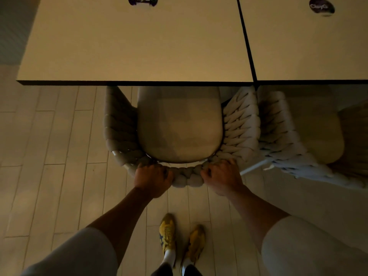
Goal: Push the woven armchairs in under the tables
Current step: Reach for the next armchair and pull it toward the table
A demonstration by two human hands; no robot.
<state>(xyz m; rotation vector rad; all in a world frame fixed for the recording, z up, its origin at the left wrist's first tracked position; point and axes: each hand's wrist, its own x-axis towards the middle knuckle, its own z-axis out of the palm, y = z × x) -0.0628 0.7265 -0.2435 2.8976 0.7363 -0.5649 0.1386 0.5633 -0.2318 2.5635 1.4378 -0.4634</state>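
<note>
Fingers (154, 169) of the left hand (153, 181) and right hand (223, 179) curl over the braided back rim of the woven armchair (179, 124). It lies toward 12 o'clock, its front just under the table (139, 46). Both hands are equally near. A second armchair (278, 136) sits askew at 3 o'clock.

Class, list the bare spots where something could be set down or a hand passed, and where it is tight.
Free: left table and right table, bare but for one sticker each near the far edge; floor left of the chair. Crowded: left hand and right hand grip the chair's back; no gap shows between it and the second chair.
</note>
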